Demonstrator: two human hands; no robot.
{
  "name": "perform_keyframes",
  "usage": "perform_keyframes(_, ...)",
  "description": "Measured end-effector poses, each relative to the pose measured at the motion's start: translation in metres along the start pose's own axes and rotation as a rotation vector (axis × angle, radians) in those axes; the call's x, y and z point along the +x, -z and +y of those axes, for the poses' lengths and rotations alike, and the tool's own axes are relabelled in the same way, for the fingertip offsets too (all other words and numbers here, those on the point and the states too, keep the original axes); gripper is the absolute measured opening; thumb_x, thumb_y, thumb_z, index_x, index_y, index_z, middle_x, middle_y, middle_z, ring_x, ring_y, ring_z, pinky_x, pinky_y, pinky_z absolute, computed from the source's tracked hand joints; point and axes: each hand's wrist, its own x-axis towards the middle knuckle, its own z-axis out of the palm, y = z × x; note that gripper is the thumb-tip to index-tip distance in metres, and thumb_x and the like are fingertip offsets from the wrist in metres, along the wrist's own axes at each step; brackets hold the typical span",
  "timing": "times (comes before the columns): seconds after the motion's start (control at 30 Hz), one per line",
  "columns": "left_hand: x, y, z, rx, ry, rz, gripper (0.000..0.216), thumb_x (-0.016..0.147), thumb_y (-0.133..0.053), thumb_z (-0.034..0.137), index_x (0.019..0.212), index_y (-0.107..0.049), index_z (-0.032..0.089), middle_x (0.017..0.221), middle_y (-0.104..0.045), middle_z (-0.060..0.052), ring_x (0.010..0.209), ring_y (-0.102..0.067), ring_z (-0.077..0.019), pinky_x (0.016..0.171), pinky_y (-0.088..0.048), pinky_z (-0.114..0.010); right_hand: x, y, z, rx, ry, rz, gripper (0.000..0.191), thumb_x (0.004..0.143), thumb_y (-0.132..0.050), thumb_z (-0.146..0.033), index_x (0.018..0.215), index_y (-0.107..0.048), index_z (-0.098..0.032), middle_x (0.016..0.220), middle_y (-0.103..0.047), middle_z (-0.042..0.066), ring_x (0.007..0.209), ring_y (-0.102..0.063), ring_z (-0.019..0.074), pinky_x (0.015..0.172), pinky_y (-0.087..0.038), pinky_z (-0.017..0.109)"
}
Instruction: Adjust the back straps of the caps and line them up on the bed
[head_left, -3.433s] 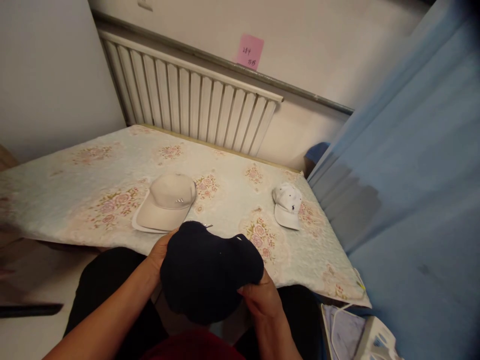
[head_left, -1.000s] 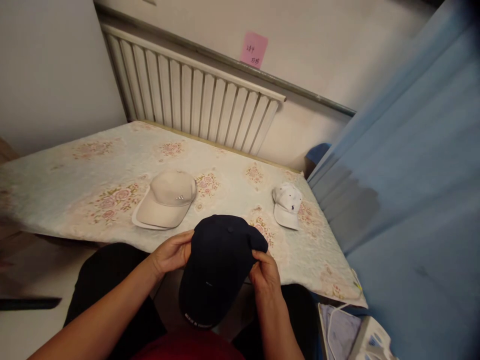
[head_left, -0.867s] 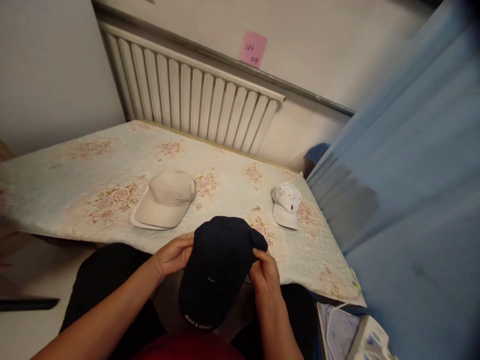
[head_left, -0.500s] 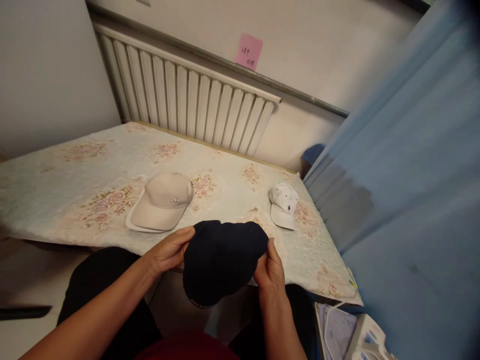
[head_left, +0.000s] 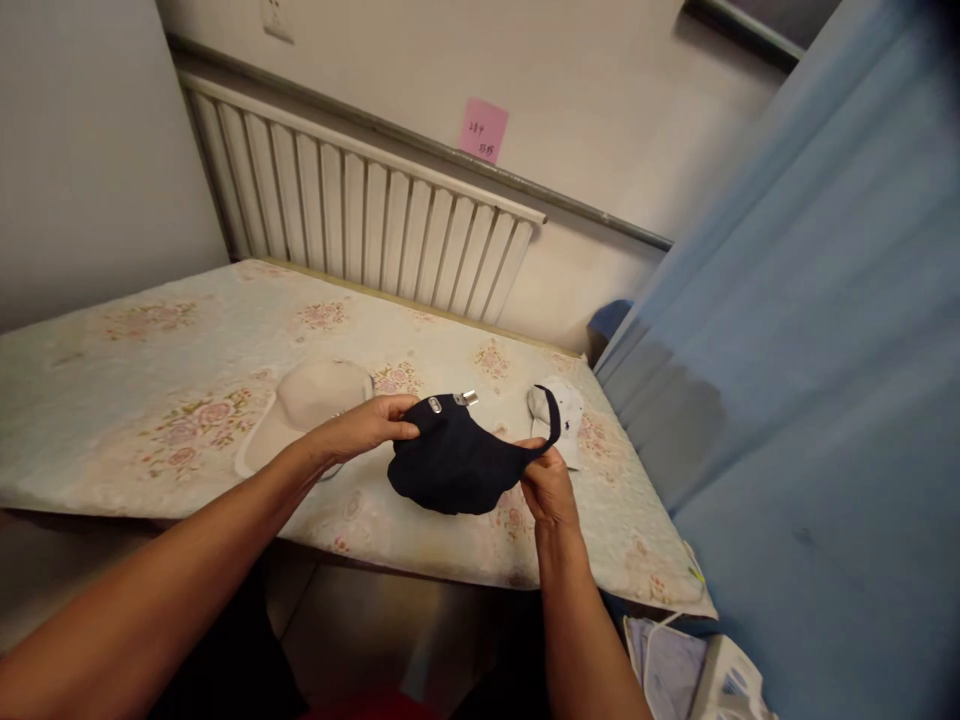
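Both my hands hold a dark navy cap (head_left: 457, 460) up over the front of the table. My left hand (head_left: 367, 425) pinches its left edge, beside a metal buckle on the strap. My right hand (head_left: 547, 485) grips the other side, where the loose strap end curls upward. The cap's back faces away from me, and its opening is undone. Behind my left hand lies a beige cap (head_left: 311, 395), partly covered by the forearm and hand. A white cap (head_left: 566, 405) with a small dark logo rests to the right, partly behind the navy strap.
The table has a floral cover (head_left: 225, 340). A radiator (head_left: 360, 210) runs along the wall behind it, under a pink note (head_left: 484, 130). A blue curtain (head_left: 787, 350) hangs at the right. A white appliance (head_left: 727, 680) stands at the lower right.
The navy cap has been raised and moved away from me, and turned so its buckle and loose strap show. My hands have moved forward with it, and the view has shifted slightly.
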Motion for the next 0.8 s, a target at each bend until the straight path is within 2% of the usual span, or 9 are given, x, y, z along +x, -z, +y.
perform_keyframes(0.1,-0.001,-0.005,-0.022,0.130,0.083,-0.005,0.017,0.071,-0.069,0.030,0.080,-0.065,0.016,0.074,-0.061,0.000,0.071,-0.052,-0.0162,0.065,-0.037,-0.024,-0.002,0.013,0.020,-0.070,-0.039,-0.023,0.016,0.058,-0.074,-0.013,0.068,-0.063,-0.018,0.070,-0.070,-0.001,0.069,-0.064,0.0151,0.077,-0.050,0.031)
perform_keyframes(0.17,-0.005,-0.011,-0.038,0.196,0.141,-0.005,0.020,0.073,-0.066,0.035,0.073,-0.061,0.016,0.065,-0.053,0.003,0.061,-0.046,-0.0129,0.057,-0.031,-0.022,-0.009,0.019,0.031,-0.122,-0.065,-0.037,0.015,0.059,-0.075,-0.015,0.068,-0.064,-0.017,0.068,-0.070,-0.001,0.068,-0.063,0.0149,0.075,-0.050,0.031)
perform_keyframes(0.27,-0.012,-0.023,-0.052,0.264,0.184,-0.039,0.023,0.074,-0.064,0.039,0.068,-0.058,0.017,0.062,-0.048,0.004,0.058,-0.040,-0.0116,0.054,-0.027,-0.022,-0.019,0.025,0.038,-0.187,-0.090,-0.071,0.014,0.062,-0.075,-0.019,0.070,-0.064,-0.017,0.071,-0.070,0.000,0.072,-0.064,0.0156,0.080,-0.048,0.031)
perform_keyframes(0.43,-0.020,-0.036,-0.053,0.300,0.167,-0.032,0.019,0.077,-0.058,0.036,0.072,-0.057,0.018,0.066,-0.048,0.003,0.060,-0.041,-0.0123,0.055,-0.029,-0.022,-0.032,0.030,0.033,-0.292,-0.121,-0.132,0.011,0.067,-0.073,-0.021,0.074,-0.066,-0.018,0.077,-0.071,0.001,0.080,-0.065,0.0168,0.082,-0.047,0.030)
perform_keyframes(0.6,-0.024,-0.046,-0.056,0.359,0.195,-0.002,0.015,0.070,-0.061,0.027,0.068,-0.049,0.019,0.063,-0.044,0.005,0.058,-0.038,-0.0119,0.054,-0.027,-0.022,-0.044,0.024,0.024,-0.369,-0.136,-0.184,0.003,0.072,-0.068,-0.021,0.073,-0.066,-0.019,0.078,-0.071,0.002,0.089,-0.065,0.0188,0.088,-0.044,0.031)
perform_keyframes(0.73,-0.028,-0.055,-0.062,0.382,0.196,0.039,0.015,0.070,-0.059,0.028,0.067,-0.047,0.020,0.062,-0.041,0.006,0.058,-0.036,-0.0120,0.055,-0.027,-0.023,-0.059,0.015,0.013,-0.609,-0.143,-0.263,0.010,0.079,-0.060,-0.024,0.079,-0.069,-0.020,0.081,-0.070,0.001,0.082,-0.063,0.0175,0.079,-0.045,0.030)
perform_keyframes(0.8,-0.030,-0.057,-0.065,0.394,0.198,0.054,0.016,0.070,-0.059,0.029,0.067,-0.046,0.020,0.062,-0.040,0.006,0.058,-0.035,-0.0120,0.055,-0.027,-0.023,-0.066,0.011,0.008,-0.765,-0.112,-0.305,0.010,0.077,-0.061,-0.024,0.083,-0.069,-0.021,0.081,-0.069,0.000,0.082,-0.062,0.0172,0.077,-0.044,0.029)
